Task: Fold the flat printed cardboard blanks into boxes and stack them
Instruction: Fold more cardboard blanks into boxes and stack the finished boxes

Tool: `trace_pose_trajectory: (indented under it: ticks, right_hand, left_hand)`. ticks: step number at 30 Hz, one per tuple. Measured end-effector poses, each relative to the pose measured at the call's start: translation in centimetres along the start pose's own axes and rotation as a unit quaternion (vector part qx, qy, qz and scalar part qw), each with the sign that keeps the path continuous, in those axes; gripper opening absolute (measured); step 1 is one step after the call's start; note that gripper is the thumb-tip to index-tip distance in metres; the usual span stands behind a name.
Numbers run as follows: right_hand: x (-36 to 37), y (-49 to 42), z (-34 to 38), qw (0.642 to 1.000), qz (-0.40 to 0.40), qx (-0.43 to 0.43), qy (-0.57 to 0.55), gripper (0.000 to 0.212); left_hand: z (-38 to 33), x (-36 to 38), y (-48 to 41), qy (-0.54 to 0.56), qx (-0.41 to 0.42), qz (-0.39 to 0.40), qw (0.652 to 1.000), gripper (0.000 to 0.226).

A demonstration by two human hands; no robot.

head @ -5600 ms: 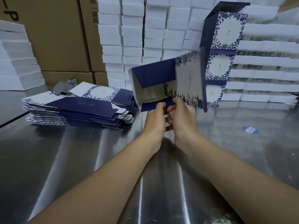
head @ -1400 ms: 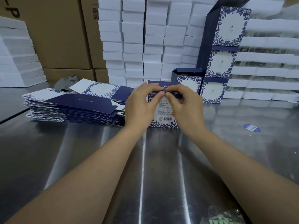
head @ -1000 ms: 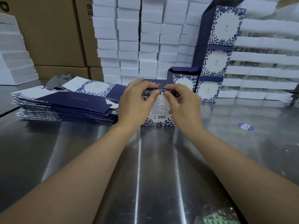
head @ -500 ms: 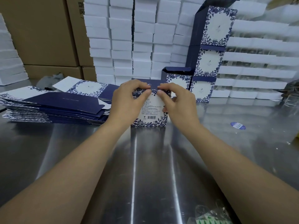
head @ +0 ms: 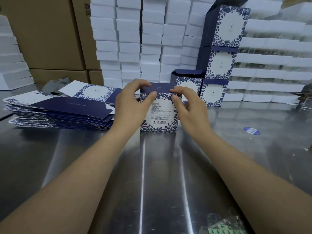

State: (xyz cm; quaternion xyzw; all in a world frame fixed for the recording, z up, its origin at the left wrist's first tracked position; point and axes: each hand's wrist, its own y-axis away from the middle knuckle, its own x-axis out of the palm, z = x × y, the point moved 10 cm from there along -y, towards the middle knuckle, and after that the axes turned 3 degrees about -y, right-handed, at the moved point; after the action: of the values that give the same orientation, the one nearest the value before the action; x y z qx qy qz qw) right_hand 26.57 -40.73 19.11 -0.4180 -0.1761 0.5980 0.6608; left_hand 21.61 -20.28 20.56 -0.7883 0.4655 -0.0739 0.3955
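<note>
Box (head: 160,114) between left hand (head: 130,105), right hand (head: 190,108)

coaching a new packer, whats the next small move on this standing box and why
Probably press the navy lid down flush. The left hand and right hand both pinch its front edge, and the box stands upright on the table, not yet stacked.

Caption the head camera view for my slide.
Left hand and right hand pinch the navy flap atop the printed box on the steel table.
</note>
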Motion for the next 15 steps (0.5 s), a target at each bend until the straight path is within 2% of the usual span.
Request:
trace_pose_trajectory:
  ticks: [6, 12, 15]
  right_hand:
    - [-0.1, 0.3, -0.3, 0.999, -0.012, 0.023, -0.042, 0.018]
    - [0.2, 0.8, -0.5, 0.993, -0.018, 0.082, -0.079, 0.017]
    - [-0.1, 0.6, -0.5, 0.992, -0.023, 0.095, -0.084, 0.014]
  left_hand:
    - [1.4, -0.3, 0.2, 0.024, -0.016, -0.006, 1.0, 0.003]
    - [2.0, 0.6, 0.4, 0.065, -0.071, -0.021, 0.995, 0.021]
    - [2.0, 0.5, 0.5, 0.061, -0.064, -0.013, 0.996, 0.013]
